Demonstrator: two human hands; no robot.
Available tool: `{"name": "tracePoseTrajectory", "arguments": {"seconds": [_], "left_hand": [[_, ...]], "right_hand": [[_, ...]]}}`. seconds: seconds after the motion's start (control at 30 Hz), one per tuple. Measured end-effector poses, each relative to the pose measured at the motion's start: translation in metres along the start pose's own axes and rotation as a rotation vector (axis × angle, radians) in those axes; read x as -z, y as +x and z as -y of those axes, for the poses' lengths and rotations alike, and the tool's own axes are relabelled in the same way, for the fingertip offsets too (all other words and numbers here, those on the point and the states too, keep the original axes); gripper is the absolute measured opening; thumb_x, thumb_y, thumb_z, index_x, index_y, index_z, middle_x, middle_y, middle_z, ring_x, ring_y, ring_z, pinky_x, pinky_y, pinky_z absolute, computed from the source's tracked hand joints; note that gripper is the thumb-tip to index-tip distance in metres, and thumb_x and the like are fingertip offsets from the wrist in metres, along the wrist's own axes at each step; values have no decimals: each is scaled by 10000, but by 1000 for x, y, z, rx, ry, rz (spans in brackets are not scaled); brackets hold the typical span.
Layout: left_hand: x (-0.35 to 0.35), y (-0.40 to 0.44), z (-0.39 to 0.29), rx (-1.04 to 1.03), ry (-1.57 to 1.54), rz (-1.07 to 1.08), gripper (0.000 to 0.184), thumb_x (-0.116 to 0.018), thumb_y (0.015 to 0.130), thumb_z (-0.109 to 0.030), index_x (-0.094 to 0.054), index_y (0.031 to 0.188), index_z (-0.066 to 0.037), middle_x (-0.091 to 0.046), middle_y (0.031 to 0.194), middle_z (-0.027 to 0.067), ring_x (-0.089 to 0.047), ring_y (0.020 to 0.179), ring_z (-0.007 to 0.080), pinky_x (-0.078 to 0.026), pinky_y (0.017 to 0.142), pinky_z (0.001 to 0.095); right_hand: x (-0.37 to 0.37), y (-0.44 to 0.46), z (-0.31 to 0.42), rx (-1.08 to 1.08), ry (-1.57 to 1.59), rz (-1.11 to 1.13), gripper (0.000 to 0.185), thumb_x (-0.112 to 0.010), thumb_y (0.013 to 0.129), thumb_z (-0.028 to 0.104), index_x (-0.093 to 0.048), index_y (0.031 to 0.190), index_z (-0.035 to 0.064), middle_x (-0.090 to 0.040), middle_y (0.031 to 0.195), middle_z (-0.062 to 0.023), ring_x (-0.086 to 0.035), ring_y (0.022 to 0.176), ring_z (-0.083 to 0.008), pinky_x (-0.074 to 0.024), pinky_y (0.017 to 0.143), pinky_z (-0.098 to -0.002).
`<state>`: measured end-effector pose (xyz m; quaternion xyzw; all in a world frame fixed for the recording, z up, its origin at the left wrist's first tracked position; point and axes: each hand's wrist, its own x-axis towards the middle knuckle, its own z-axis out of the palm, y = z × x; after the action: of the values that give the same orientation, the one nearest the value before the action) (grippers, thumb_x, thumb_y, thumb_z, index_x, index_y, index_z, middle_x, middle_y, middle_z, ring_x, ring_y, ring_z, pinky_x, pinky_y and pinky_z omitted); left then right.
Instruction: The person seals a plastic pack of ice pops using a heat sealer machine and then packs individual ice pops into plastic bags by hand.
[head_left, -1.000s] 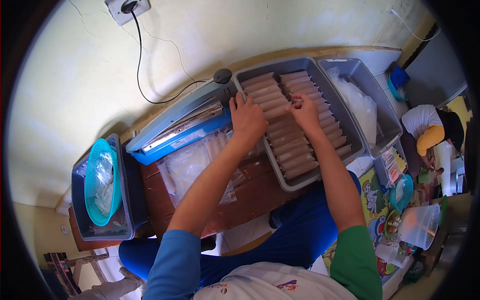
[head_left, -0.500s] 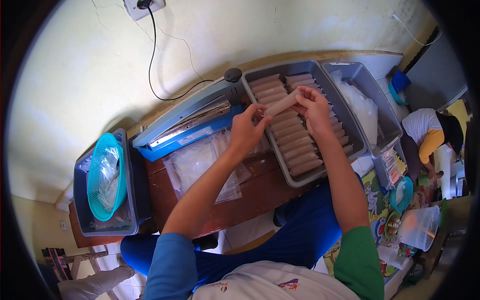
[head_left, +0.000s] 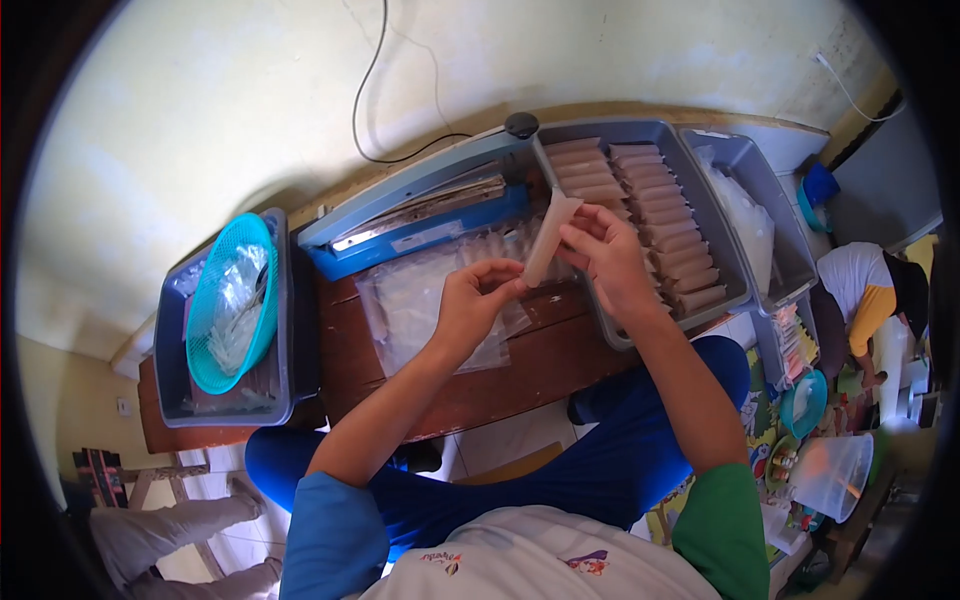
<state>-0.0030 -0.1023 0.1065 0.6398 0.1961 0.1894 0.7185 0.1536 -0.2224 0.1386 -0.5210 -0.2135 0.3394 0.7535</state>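
Both hands hold one slim plastic tube (head_left: 549, 243) filled with something pinkish-beige, slanted between them. My left hand (head_left: 478, 302) pinches its lower end between thumb and fingers. The upper part is in the fingers of my right hand (head_left: 608, 258), in front of the grey tray (head_left: 742, 268). Rows of similar filled tubes (head_left: 668, 205) lie in that tray. Under and beyond my left hand, flat clear plastic bags (head_left: 405, 300) rest on the brown wooden table (head_left: 545, 358). Behind them is a blue and grey bag sealer (head_left: 420, 225).
At left, a dark tub (head_left: 296, 330) holds a turquoise mesh basket (head_left: 262, 335) with clear plastic inside. Another grey bin (head_left: 795, 240) at right contains white plastic. A co-worker (head_left: 865, 290) bends down at far right. A black cord (head_left: 360, 110) hangs along the wall.
Both hands have brought the tube from over the tray to its near left edge, and it now stands more steeply. The camera view has turned slightly left.
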Motion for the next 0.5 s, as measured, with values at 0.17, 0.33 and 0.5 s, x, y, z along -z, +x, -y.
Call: {"name": "tracePoseTrajectory", "arguments": {"seconds": [0.17,0.33,0.5], "left_hand": [[19,-24,3,24,-26,-30,246,-700,854,-60,-665,1077,38,-712,926,94,-662,839,131,-515,814,264],[40,-45,9,75,81,-44,240,-680,871,-65,-664,1086,42,-711,921,109,-664,846,139,-516,822,265],[71,-62,16,53,259,-14,248,-678,867,-69,-666,1095,29,-716,951,111,-669,853,138,-512,822,261]], "right_hand": [[-27,-18,-25,-156,-87,68,653,-671,837,17,-330,1394,-12,-575,1151,-188,-637,993,-250,-597,795,-355],[-43,-29,-46,-226,-151,182,808,-686,823,16,-206,1472,32,-570,1167,-190,-632,1005,-256,-603,759,-364],[-55,-35,-64,-308,-199,215,830,-677,799,-31,-200,1474,48,-566,1153,-189,-638,972,-257,-613,718,-359]]}}
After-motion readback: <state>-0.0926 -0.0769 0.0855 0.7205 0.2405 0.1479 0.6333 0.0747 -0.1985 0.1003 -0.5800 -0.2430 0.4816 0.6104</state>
